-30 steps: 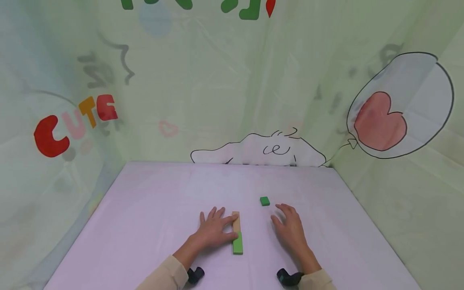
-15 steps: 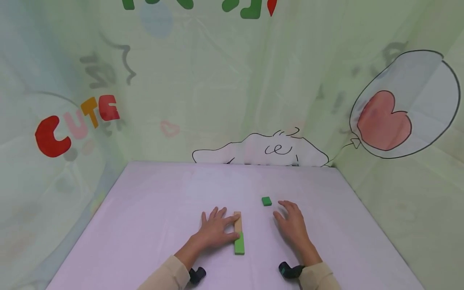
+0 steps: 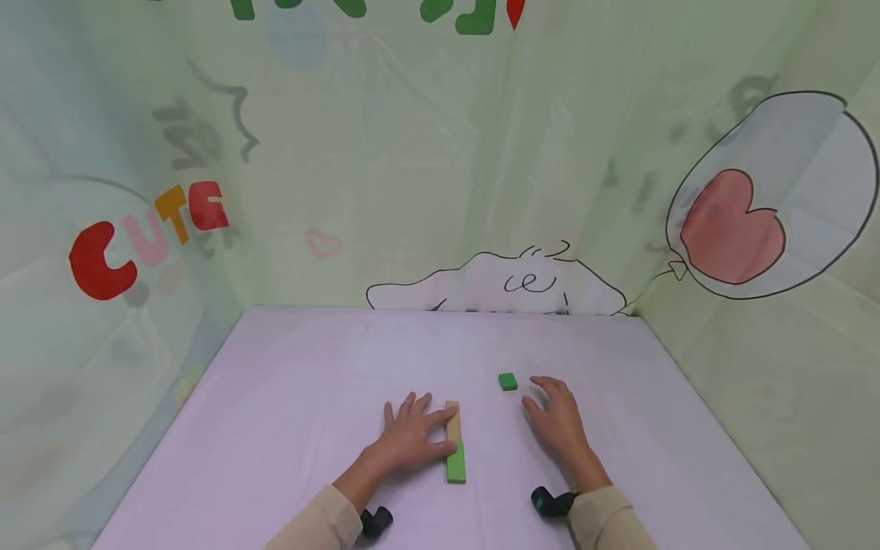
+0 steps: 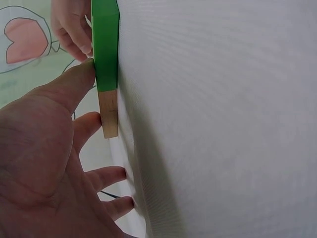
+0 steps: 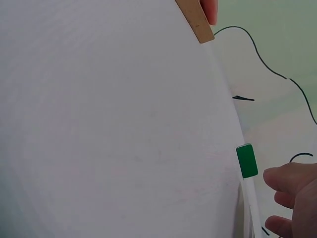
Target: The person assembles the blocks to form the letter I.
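Observation:
In the head view, a bright green rectangular block (image 3: 457, 463) and a plain wooden block (image 3: 453, 422) lie end to end in a line on the table. The left hand (image 3: 409, 441) is spread out, its thumb touching the green block and its index fingertip on the wooden one. In the left wrist view, the thumb meets the green block's (image 4: 105, 47) side. A small darker green square block (image 3: 508, 381) lies farther back. Just right of it hovers the right hand (image 3: 558, 418), its fingers loosely bent with nothing between them. The right wrist view shows a gap between thumb and square block (image 5: 247, 160).
The table (image 3: 309, 367) has a pale lilac cover. Printed cloth walls (image 3: 412, 191) rise at its back and sides. Each wrist carries a black camera mount, the left mount (image 3: 376, 522) and the right mount (image 3: 552, 503) near the front.
The right hand has moved slightly forward beside the green square block. The left hand and the blocks stay in place; the head view has shifted a little.

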The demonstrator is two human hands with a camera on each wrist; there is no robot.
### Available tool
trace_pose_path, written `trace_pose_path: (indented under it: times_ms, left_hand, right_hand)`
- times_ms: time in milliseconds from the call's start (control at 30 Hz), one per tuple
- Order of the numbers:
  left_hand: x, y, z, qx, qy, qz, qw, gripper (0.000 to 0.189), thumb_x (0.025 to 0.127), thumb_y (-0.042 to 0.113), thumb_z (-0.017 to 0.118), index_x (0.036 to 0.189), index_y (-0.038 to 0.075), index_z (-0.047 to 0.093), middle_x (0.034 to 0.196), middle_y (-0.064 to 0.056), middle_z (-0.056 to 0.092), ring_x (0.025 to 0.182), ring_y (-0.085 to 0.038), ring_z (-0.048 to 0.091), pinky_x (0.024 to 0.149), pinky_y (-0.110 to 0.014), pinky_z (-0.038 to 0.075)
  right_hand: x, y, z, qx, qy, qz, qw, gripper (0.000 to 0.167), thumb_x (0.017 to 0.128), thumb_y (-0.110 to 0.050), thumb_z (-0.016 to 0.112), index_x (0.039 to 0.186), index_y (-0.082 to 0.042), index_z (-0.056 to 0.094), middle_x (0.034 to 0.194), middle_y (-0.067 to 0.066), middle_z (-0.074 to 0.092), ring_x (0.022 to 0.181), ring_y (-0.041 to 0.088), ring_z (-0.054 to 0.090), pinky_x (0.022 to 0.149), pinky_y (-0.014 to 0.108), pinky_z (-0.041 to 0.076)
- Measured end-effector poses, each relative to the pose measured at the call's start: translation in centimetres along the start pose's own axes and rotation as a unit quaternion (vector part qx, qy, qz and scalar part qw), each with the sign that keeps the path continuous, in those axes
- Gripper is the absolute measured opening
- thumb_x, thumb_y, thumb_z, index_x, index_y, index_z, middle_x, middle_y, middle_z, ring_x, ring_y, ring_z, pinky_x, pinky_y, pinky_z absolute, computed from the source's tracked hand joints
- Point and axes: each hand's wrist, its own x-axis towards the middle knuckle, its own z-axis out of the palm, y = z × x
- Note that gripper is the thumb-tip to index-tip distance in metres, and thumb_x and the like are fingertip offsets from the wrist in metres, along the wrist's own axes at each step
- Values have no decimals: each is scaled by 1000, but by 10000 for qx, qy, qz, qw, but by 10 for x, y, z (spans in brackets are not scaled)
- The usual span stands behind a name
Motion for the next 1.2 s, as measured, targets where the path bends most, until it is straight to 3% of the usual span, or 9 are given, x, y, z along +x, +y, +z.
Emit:
trace_pose_path:
  times_ms: [500, 733, 1200]
  left_hand:
    - [-1, -2, 1, -19, -9, -21, 10000, 66, 93, 61, 65, 152, 34, 53, 166, -15, 35, 157, -44, 20, 119, -78, 7]
    - [-2, -1, 1, -33, -16, -29, 10000, 66, 93, 60, 65, 152, 34, 53, 167, -15, 35, 157, -44, 20, 119, -78, 7]
    - [-1, -1, 0, 45, 27, 33, 10000, 66, 93, 62, 64, 153, 35, 51, 166, -15, 35, 157, -44, 21, 119, -78, 9]
  right_hand:
    - [14, -1, 9, -158, 16, -180, 9997, 50, 99, -20, 68, 143, 0, 56, 152, 29, 45, 143, 48, 41, 117, 61, 37]
    - [16, -4, 18, -199, 88, -13, 9998, 54, 96, -26, 70, 141, 2, 58, 151, 29, 46, 143, 48, 42, 116, 62, 38]
    - [16, -20, 27, -627, 594, 8, 9963, 55, 92, -34, 74, 127, 7, 66, 139, 30, 57, 131, 48, 51, 108, 60, 45]
